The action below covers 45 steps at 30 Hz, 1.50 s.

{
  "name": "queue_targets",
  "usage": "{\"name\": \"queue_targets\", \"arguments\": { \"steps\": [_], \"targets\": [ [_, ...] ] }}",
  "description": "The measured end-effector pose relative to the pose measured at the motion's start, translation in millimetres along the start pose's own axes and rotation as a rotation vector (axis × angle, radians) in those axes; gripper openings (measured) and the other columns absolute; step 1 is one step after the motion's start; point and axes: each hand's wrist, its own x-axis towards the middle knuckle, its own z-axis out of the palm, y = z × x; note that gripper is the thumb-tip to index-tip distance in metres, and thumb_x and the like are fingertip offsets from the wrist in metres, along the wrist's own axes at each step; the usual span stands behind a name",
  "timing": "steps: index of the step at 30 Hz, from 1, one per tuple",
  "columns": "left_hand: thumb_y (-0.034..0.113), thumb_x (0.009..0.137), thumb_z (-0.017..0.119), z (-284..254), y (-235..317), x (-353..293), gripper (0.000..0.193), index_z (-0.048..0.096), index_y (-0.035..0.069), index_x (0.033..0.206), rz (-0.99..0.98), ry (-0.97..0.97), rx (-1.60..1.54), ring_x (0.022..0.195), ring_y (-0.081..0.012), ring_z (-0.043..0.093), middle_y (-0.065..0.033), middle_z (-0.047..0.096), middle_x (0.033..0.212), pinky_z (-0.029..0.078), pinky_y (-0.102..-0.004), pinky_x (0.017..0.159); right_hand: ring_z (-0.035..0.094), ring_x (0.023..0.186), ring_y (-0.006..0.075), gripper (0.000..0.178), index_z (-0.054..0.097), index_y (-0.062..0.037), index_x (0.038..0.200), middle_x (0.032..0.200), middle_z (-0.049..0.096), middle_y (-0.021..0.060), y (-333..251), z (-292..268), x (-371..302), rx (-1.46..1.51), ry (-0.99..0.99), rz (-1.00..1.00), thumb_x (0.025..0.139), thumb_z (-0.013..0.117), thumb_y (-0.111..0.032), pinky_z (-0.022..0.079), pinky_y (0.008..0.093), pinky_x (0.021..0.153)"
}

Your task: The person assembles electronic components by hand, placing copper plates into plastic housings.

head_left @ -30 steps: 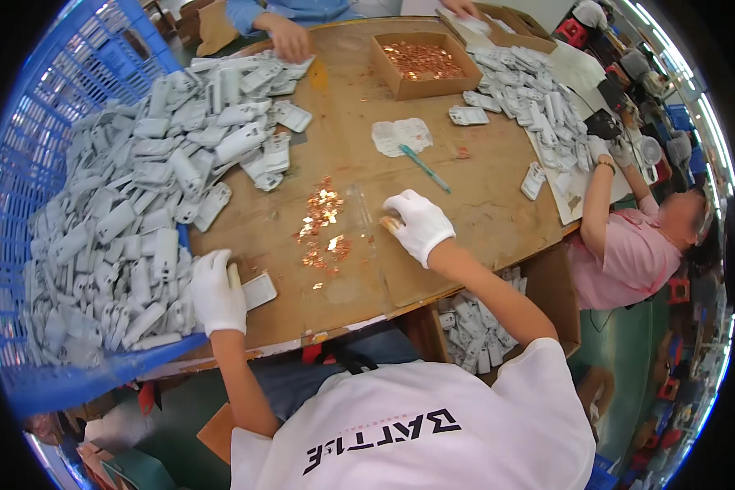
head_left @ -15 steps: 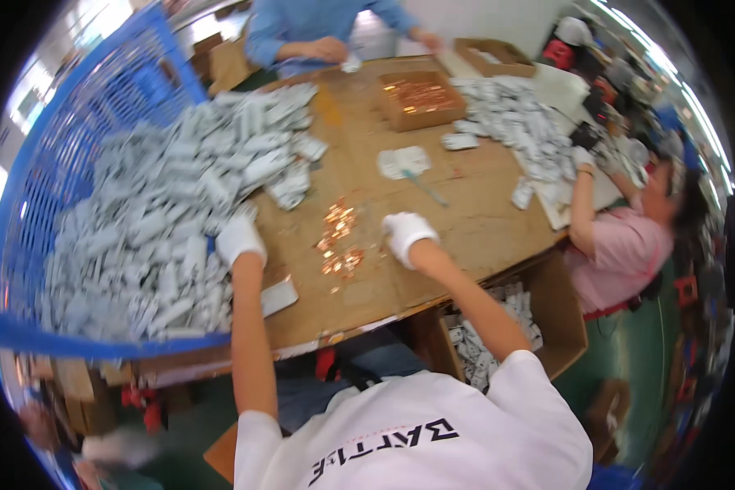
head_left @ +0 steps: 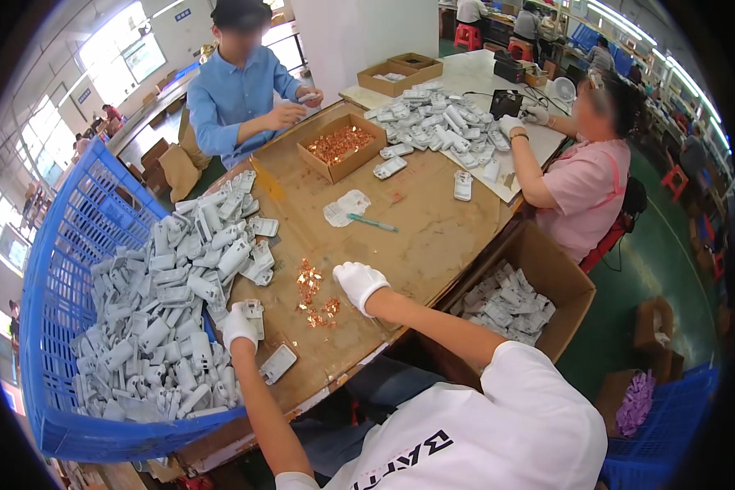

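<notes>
Two gloved hands are in my view. The left hand (head_left: 238,325) laps over a casing (head_left: 256,314) at the right side of the heap (head_left: 167,314); a tug there could start a slide. The right hand (head_left: 360,287), fingers curled together, is just right of the copper bits (head_left: 309,282), so a sweep left might scatter them. A loose casing (head_left: 278,363) lies by the bench's (head_left: 437,237) near edge, easily knocked off. I cannot tell whether the left fingers pinch, or what the right ones hide.
</notes>
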Motion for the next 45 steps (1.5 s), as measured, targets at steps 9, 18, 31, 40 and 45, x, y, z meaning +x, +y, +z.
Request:
{"name": "queue_targets", "arguments": {
  "steps": [9, 18, 31, 40, 45],
  "targets": [
    [-0.003, 0.078, 0.065, -6, 79, -76, 0.042, 0.058, -0.004, 0.119, 0.379, 0.009, -1.119, 0.102, -0.0181, 0.063, -0.0109, 0.066, 0.11, 0.05, -0.0307, 0.091, 0.064, 0.076, 0.0118, 0.011, 0.065, 0.0013, 0.096, 0.086, 0.067, 0.0065, -37, -40, -42, 1.618, 0.101, -0.12, 0.086, 0.068, -0.001, 0.053, 0.0249, 0.067],
    [-0.001, 0.077, 0.07, 5, 105, -133, 0.041, 0.061, 0.004, 0.117, 0.287, 0.33, -0.912, 0.093, -0.0243, 0.068, -0.0134, 0.068, 0.106, 0.052, -0.0321, 0.084, 0.057, 0.086, 0.0222, 0.021, 0.066, -0.0063, 0.086, 0.094, 0.055, 0.0067, -66, -44, -51, 0.67, 0.564, -0.205, 0.069, 0.075, 0.002, 0.049, 0.0317, 0.073],
    [0.003, 0.079, 0.067, -3, 88, -126, 0.031, 0.062, 0.005, 0.11, 0.477, 0.336, -0.725, 0.092, -0.0334, 0.065, -0.0166, 0.065, 0.1, 0.052, -0.0374, 0.08, 0.067, 0.085, 0.0197, 0.02, 0.066, 0.0, 0.102, 0.093, 0.069, 0.0135, -49, -29, -40, 0.813, 0.237, -0.165, 0.084, 0.068, -0.006, 0.053, 0.0302, 0.077],
    [0.004, 0.086, 0.061, 3, 100, -109, 0.016, 0.059, 0.007, 0.101, 0.472, 0.389, -0.544, 0.078, -0.0372, 0.066, -0.017, 0.067, 0.085, 0.052, -0.0436, 0.068, 0.063, 0.082, 0.0367, 0.01, 0.061, -0.0059, 0.089, 0.087, 0.064, 0.0153, -51, -35, -36, 0.606, 0.354, -0.224, 0.08, 0.064, -0.01, 0.05, 0.0422, 0.071],
    [0.004, 0.084, 0.059, 15, 112, -88, 0.015, 0.058, 0.009, 0.098, 0.474, 0.422, -0.526, 0.077, -0.0391, 0.065, -0.0179, 0.067, 0.082, 0.052, -0.0467, 0.067, 0.061, 0.079, 0.0393, 0.009, 0.059, -0.0054, 0.086, 0.081, 0.062, 0.0182, -44, -26, -19, 0.529, 0.504, -0.223, 0.08, 0.063, -0.012, 0.05, 0.0437, 0.068]
  ]
}}
